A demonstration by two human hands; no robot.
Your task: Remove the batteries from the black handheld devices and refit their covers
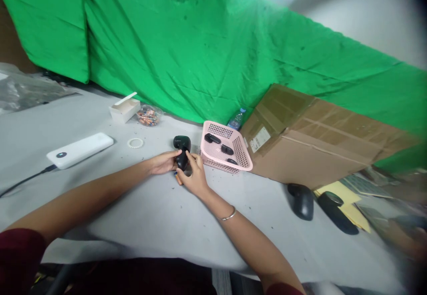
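Note:
Both my hands close on a black hand-held device (182, 158) above the middle of the table; its exact kind is unclear. A wide rounded black end with small lettering points away from me. My left hand (166, 161) grips it from the left with the thumb on top. From the right, my right hand (196, 175) holds it with fingertips and thumb. Just below the device, by my right thumb, one or more orange batteries (179, 178) show, partly covered. A pink basket (227, 164) with several black parts (212, 138) stands right of my hands.
A clear bag of batteries (149, 115) and an open white box (124, 110) stand at the back, near a bead bracelet (135, 143). A white power bank (80, 149) lies left. At right are a cardboard box (310, 153), a bottle (237, 119) and black rounded devices (302, 202).

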